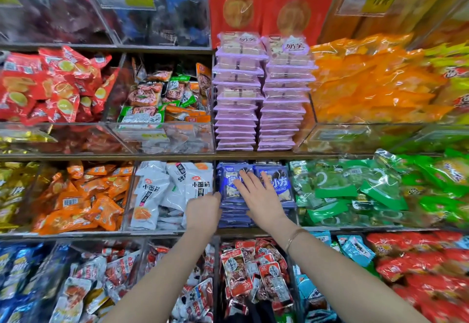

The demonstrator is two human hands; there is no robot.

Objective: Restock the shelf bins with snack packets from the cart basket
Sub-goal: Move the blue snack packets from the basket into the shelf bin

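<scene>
Two stacks of blue snack packets stand in the middle shelf bay. My right hand lies flat on top of them, fingers straight and spread. My left hand is at the left edge of the left stack, its fingers curled around the stack's side; the fingertips are hidden behind the packets. The cart basket is out of view.
A clear bin of white packets sits just left, green packets just right. Purple packet stacks fill the shelf above. Below lie red and silver packets. Orange and red bins line the left.
</scene>
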